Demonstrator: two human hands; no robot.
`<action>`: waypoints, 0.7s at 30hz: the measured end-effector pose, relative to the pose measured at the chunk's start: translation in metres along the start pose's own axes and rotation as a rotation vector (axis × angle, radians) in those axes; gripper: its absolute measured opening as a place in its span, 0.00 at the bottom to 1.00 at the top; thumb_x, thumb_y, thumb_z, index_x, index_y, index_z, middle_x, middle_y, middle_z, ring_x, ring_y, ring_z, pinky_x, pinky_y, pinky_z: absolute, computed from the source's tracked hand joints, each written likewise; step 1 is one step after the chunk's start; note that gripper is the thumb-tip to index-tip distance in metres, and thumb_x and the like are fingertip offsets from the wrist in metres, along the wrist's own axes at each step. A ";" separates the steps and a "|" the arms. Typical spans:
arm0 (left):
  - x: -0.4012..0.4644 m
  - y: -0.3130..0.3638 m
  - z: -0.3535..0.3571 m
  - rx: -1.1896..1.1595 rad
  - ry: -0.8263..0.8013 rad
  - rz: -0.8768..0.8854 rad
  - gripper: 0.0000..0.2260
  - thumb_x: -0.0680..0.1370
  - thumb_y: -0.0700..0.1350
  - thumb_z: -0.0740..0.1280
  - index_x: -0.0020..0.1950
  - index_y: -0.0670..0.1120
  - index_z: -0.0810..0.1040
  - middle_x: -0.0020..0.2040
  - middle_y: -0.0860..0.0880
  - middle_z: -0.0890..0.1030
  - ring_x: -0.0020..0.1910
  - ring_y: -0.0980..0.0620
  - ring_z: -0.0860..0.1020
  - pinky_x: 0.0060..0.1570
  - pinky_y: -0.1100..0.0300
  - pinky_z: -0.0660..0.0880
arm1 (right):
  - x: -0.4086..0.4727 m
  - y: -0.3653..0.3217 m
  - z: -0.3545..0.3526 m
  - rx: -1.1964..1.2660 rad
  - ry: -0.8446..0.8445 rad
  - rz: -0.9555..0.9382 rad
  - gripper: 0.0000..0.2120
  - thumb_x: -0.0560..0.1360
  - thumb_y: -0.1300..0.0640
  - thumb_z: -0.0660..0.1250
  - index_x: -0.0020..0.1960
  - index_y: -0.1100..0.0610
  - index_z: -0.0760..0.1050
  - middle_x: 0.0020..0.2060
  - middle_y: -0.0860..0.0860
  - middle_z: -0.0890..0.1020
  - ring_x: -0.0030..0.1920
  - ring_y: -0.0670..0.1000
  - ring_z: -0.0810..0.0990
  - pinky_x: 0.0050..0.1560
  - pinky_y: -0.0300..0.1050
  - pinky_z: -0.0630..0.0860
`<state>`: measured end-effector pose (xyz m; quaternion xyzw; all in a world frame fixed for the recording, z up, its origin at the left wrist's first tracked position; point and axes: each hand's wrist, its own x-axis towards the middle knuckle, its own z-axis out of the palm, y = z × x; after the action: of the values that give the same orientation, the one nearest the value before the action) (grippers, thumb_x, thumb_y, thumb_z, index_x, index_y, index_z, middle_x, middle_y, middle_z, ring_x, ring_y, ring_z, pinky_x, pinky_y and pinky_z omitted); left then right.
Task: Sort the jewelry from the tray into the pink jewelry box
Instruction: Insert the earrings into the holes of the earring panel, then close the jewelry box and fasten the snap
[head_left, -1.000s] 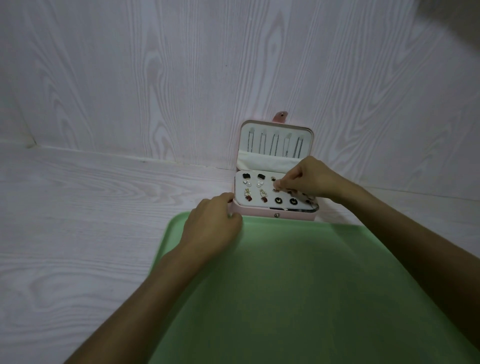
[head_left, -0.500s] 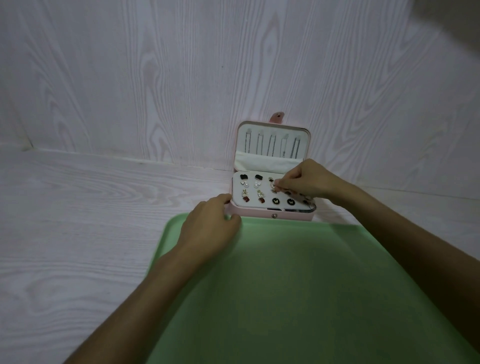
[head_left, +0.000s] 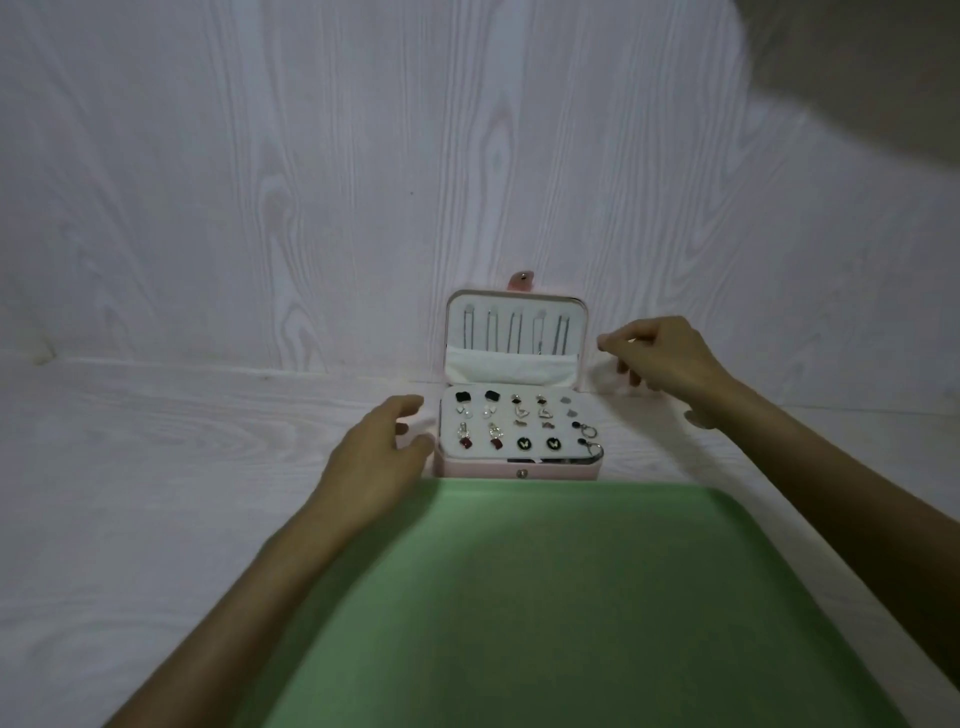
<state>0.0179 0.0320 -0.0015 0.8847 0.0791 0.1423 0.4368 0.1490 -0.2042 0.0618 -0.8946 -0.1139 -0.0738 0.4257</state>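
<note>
The pink jewelry box stands open against the wall, just beyond the green tray. Its upright lid holds several hanging chains. The white pad in its base carries several pairs of earrings in rows. My left hand hovers just left of the box, fingers relaxed, apart from it and holding nothing. My right hand is raised to the right of the lid with fingers loosely curled and nothing visible between them. I see no jewelry on the tray.
The white wood-grain table meets a matching wall right behind the box. The tray fills the near middle and right of the table.
My right hand lifted off the earring pad and moved up and right, beside the lid. My left hand let go of the box's front left corner and drew slightly away.
</note>
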 end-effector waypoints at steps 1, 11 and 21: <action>0.010 0.002 -0.005 0.016 0.001 -0.003 0.19 0.79 0.42 0.63 0.70 0.47 0.68 0.69 0.50 0.72 0.64 0.51 0.72 0.63 0.54 0.69 | 0.003 0.002 -0.003 0.022 0.012 0.009 0.13 0.76 0.52 0.66 0.55 0.59 0.79 0.37 0.50 0.81 0.35 0.46 0.78 0.35 0.39 0.74; 0.110 0.047 -0.008 0.449 0.163 0.247 0.20 0.79 0.41 0.61 0.72 0.47 0.66 0.69 0.47 0.72 0.66 0.47 0.71 0.60 0.50 0.70 | 0.042 0.000 0.022 -0.420 0.196 -0.553 0.14 0.79 0.57 0.61 0.63 0.57 0.74 0.55 0.52 0.79 0.53 0.51 0.78 0.47 0.41 0.72; 0.142 0.040 0.000 0.537 0.237 0.374 0.13 0.81 0.50 0.59 0.62 0.50 0.77 0.57 0.49 0.77 0.54 0.49 0.76 0.47 0.54 0.72 | 0.069 0.011 0.029 -0.399 0.215 -0.575 0.10 0.78 0.56 0.62 0.57 0.57 0.78 0.49 0.52 0.79 0.47 0.49 0.78 0.42 0.40 0.70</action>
<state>0.1525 0.0452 0.0566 0.9445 0.0002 0.2959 0.1427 0.2197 -0.1782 0.0516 -0.8785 -0.2988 -0.3049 0.2143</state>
